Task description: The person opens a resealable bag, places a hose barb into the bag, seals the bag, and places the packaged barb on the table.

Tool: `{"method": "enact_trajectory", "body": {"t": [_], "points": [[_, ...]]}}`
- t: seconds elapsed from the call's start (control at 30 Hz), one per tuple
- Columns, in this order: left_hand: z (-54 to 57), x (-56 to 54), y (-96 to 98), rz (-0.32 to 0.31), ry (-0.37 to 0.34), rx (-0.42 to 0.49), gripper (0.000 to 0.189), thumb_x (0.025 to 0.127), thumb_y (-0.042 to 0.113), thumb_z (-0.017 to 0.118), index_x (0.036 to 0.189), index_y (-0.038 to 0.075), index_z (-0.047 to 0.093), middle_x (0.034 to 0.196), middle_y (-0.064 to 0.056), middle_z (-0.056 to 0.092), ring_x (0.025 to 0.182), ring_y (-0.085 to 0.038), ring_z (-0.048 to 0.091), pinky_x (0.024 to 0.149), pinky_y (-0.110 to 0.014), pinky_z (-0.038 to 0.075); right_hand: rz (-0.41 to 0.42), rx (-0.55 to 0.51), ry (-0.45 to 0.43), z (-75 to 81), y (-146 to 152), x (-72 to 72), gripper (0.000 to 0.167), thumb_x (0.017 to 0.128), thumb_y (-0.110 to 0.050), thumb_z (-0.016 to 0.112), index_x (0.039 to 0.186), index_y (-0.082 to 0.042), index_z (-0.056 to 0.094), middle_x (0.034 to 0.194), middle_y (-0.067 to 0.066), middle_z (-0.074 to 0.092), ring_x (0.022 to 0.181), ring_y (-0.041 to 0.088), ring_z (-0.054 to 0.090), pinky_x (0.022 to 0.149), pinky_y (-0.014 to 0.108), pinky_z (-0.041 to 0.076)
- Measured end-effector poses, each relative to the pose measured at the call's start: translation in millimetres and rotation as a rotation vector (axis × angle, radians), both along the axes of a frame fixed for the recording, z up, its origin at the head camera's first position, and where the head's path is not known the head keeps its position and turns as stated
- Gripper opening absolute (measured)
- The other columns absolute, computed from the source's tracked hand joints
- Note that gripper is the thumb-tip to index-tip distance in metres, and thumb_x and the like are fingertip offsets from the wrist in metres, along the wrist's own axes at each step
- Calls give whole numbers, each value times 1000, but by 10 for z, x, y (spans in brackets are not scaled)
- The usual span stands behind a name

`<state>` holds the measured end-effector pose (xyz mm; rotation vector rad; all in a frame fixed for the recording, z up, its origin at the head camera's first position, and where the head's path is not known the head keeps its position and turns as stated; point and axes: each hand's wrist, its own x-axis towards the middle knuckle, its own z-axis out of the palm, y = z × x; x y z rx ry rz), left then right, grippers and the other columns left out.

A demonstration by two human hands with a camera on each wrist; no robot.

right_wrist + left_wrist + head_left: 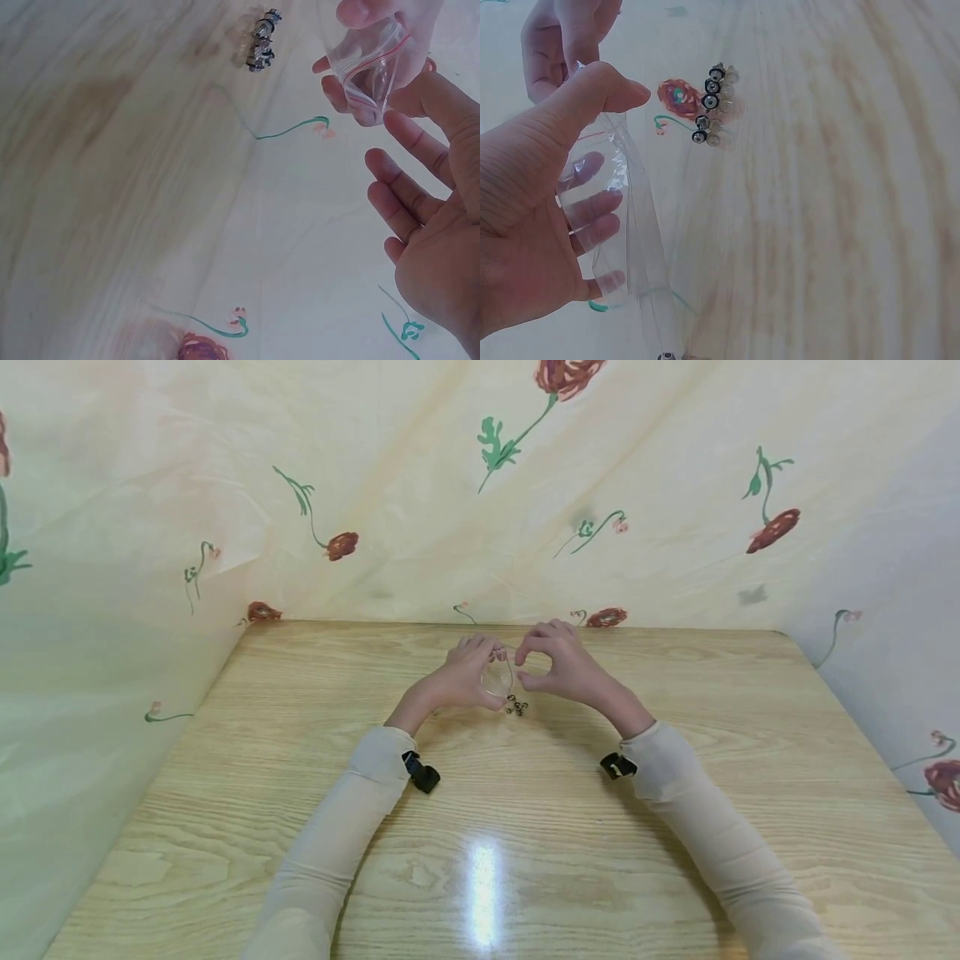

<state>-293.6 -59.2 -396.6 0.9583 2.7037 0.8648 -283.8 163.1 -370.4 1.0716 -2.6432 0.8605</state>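
My left hand (pixel 467 672) holds a clear plastic zip bag (pixel 619 210) with a red line along its mouth. Its thumb is on the near side, and its other fingers show through the film. Close to the mouth's corner is my right hand (pixel 564 664), thumb and index curved with a gap between them in the head view. The right wrist view shows its other fingers loosely bent; whether a fingertip touches the bag is unclear. Several small metal fittings with black rings (pixel 712 87) lie on the table beside the bag. Another small fitting (pixel 667 355) shows near the bag's lower end.
The wood-grain table (pixel 480 810) ends at a flowered cloth backdrop (pixel 420 485), which also rises at both sides. Black straps (pixel 422 772) are around both wrists, over pale sleeves. A bright light reflection lies on the table's front part.
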Motion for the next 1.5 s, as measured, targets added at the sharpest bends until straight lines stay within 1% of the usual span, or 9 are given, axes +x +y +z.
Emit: {"method": "enact_trajectory", "body": {"t": [0.2,0.3,0.4,0.6,0.7,0.93,1.07,1.3,1.5], "points": [[-5,-4,4,3,1,2,62,80,29,82,127,11,45,126,-11,46,114,-27,37,97,-46,32,-4,42,-23,-23,57,0,11,82,-9,77,91,-9,71,105,11,66,104,31,48,104,55,28],[-3,-1,5,5,-5,8,63,80,28,82,127,11,45,126,-11,46,115,-28,37,98,-47,32,3,54,-29,-35,76,5,11,82,-10,77,92,-9,72,106,13,65,111,34,48,108,57,26],[2,2,5,7,-11,13,62,80,28,82,127,12,45,125,-11,46,115,-28,37,98,-46,32,11,62,-37,-50,91,13,9,83,-10,76,91,-9,72,106,13,65,113,35,48,109,60,25],[3,-5,4,9,-11,12,60,79,27,82,125,12,44,123,-10,45,114,-27,37,97,-45,31,28,74,-51,-79,110,23,7,83,-10,75,88,-12,71,104,11,67,104,31,48,103,59,28],[4,-7,4,8,-14,13,60,79,27,82,125,12,44,124,-11,45,114,-27,36,97,-46,31,36,86,-64,-105,121,21,8,82,-9,76,88,-11,71,104,12,67,102,31,48,104,59,27],[19,-3,6,7,-22,19,60,79,25,81,125,12,45,125,-11,46,115,-28,36,98,-46,30,60,118,-72,-162,142,31,13,79,-8,79,90,-9,72,105,12,69,107,34,52,108,60,24],[24,2,5,6,-23,20,61,79,26,81,126,10,45,125,-13,46,116,-28,36,98,-47,30,71,133,-79,-178,142,47,15,78,-8,79,91,-8,73,105,12,69,106,33,52,110,62,22],[28,5,0,8,-25,19,64,79,26,82,129,6,46,129,-14,46,119,-29,36,101,-49,30,102,180,-34,-234,145,44,12,77,-9,79,88,-10,74,100,9,70,99,30,54,103,63,30],[30,4,4,11,-20,15,64,79,26,82,128,8,46,128,-15,46,119,-29,37,101,-48,31,119,199,-41,-266,146,48,14,76,-8,80,88,-11,74,101,9,69,99,31,55,104,66,30]]}}
